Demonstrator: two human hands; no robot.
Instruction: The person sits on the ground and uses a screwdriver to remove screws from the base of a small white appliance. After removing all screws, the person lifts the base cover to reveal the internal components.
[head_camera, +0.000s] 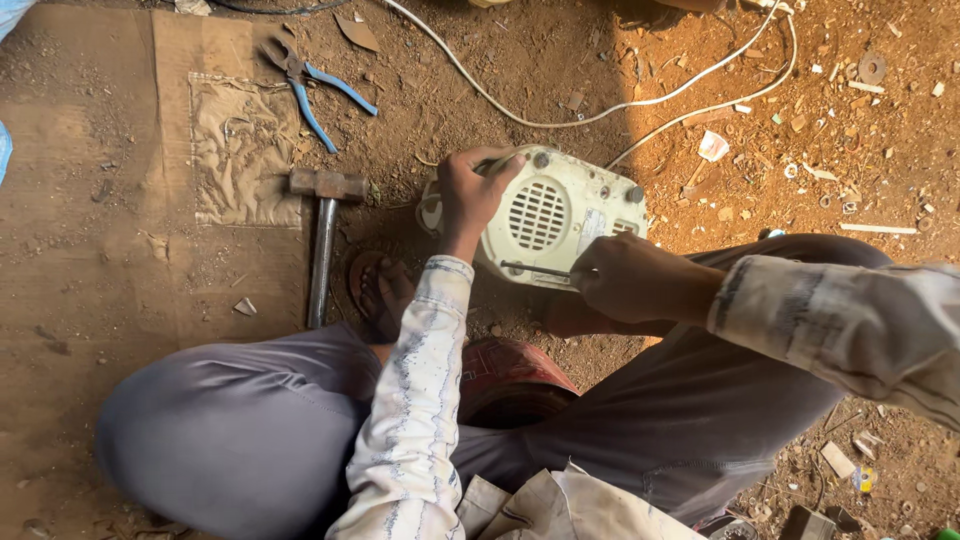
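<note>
1. Head view shows you seated low on bare dirt, knees spread, with a cream plastic appliance casing (545, 215) lying on the ground between your feet, its round vent grille facing up
2. Your left hand (470, 195) is clamped over the casing's left edge, fingers curled tight around the rim to hold it steady
3. Your right hand (625, 280) is closed in a fist around the handle of a screwdriver (535, 269), whose thin shaft lies across the near side of the casing, tip pointing left
4. Judging by this, you are at the opening-up stage, working on a fastener or seam on the casing; I cannot tell which the tip meets
5. Your next move calls for firm downward pressure from the left hand so the shell does not slide, and a steady tip so it does not slip towards your fingers
6. Lying to your left are a hammer (323, 235) and blue-handled pliers (310, 85), and a white cord (600, 110) trails away behind the casing
</note>
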